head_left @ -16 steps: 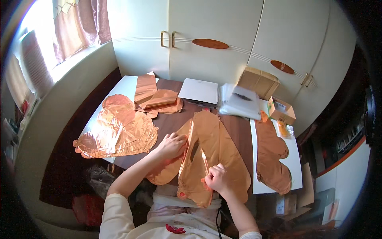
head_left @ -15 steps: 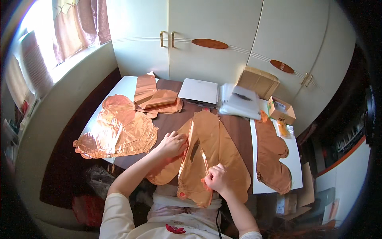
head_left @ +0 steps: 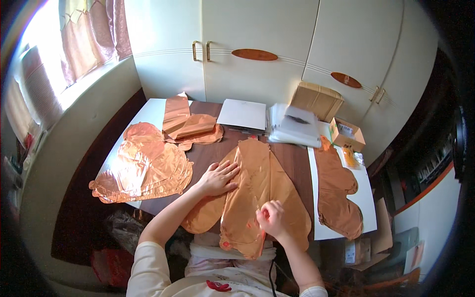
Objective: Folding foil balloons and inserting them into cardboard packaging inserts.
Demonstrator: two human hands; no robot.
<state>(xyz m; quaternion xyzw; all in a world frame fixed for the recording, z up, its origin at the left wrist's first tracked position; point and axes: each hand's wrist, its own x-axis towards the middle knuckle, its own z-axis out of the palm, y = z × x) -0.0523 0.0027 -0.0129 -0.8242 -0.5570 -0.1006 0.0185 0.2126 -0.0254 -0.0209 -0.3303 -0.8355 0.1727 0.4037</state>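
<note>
The left hand lies flat, fingers spread, grasping nothing, on the copper foil at the near middle of the brown surface; the right hand curls over the foil, any grip impossible to tell

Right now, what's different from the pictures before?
The left hand slid a little right, and its fingers are now spread flat on the middle foil. The foil's raised fold went down, so it looks smoother. The right hand is still curled over the foil; I can't tell if it let go. The left foils and right foil stayed put.
</note>
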